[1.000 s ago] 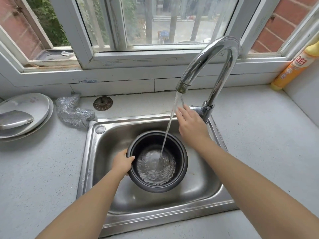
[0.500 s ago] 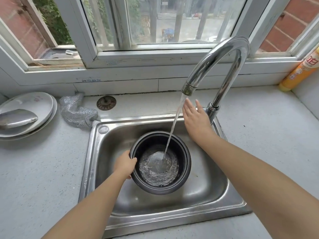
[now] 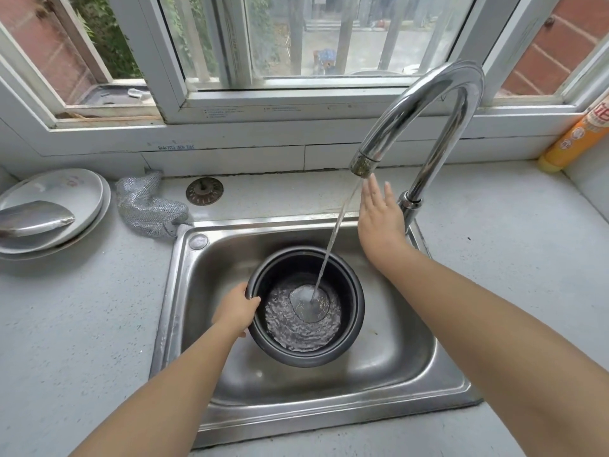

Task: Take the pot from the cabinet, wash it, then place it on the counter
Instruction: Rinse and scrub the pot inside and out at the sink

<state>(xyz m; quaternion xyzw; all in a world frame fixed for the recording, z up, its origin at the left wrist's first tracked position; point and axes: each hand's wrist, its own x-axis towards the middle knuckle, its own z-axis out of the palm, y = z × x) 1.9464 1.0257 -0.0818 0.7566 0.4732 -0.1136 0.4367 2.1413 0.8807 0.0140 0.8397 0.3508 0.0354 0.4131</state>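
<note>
Head view: pot (image 3: 304,354) upright in sink (image 3: 412,367), water pooling inside. Left hand (image 3: 236,310) gripping its rim — fingers curled (thumb over the edge). Right hand (image 3: 379,219) flat, fingers straight, holding nothing — beside faucet (image 3: 425,94).

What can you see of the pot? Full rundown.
The pot is round, black and deep, with a plain rim, no handles or lid visible. It stands upright in the steel sink, holding shallow rippling water as the tap's stream lands inside. The left hand grips its left rim.
</note>
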